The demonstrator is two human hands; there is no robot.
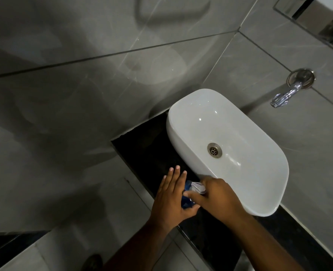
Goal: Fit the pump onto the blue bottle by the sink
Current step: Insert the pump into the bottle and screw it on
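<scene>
The blue bottle (186, 204) stands on the black counter (142, 151) just left of the white sink (183, 147), mostly hidden between my hands. My left hand (170, 198) rests against its left side with the fingers stretched out and the thumb curled under the bottle's front. My right hand (217, 199) is closed on the clear pump (199, 187), which sits at the top of the bottle. Whether the pump is seated on the neck is hidden by my fingers.
A chrome tap (284, 96) sticks out of the grey tiled wall above the sink's far right. The sink's drain (214, 150) is open. A mirror edge (318, 20) shows at top right. The counter's front edge drops to the floor beside my left arm.
</scene>
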